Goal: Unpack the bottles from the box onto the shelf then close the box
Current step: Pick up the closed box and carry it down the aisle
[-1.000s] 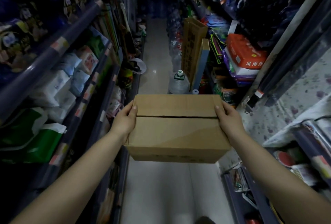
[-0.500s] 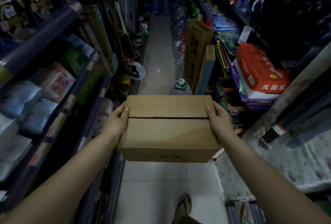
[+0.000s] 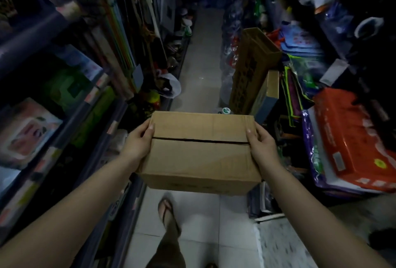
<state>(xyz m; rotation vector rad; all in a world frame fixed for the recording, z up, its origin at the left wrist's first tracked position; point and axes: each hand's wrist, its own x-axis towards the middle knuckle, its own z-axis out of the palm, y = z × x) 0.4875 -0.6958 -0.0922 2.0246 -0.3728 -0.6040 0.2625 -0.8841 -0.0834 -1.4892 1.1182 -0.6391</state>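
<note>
A brown cardboard box (image 3: pixel 200 156) is held in the air in front of me, above the aisle floor. Its two top flaps are folded down and meet at a dark seam across the lid. My left hand (image 3: pixel 139 141) grips the box's left side with the thumb on the lid. My right hand (image 3: pixel 260 142) grips the right side the same way. No bottles from the box show; its inside is hidden. Shelves (image 3: pixel 90 115) packed with goods run along the left.
The narrow tiled aisle (image 3: pixel 199 70) runs ahead between full shelves. Tall cardboard cartons (image 3: pixel 250 70) and a large water jug (image 3: pixel 225 110) stand at its right side. Red and white packs (image 3: pixel 351 139) bulge from the right. My sandalled foot (image 3: pixel 168 214) is below the box.
I have walked forward along the aisle with the box, and the view has tilted down, bringing my foot and leg into view. Both hands keep the same hold.
</note>
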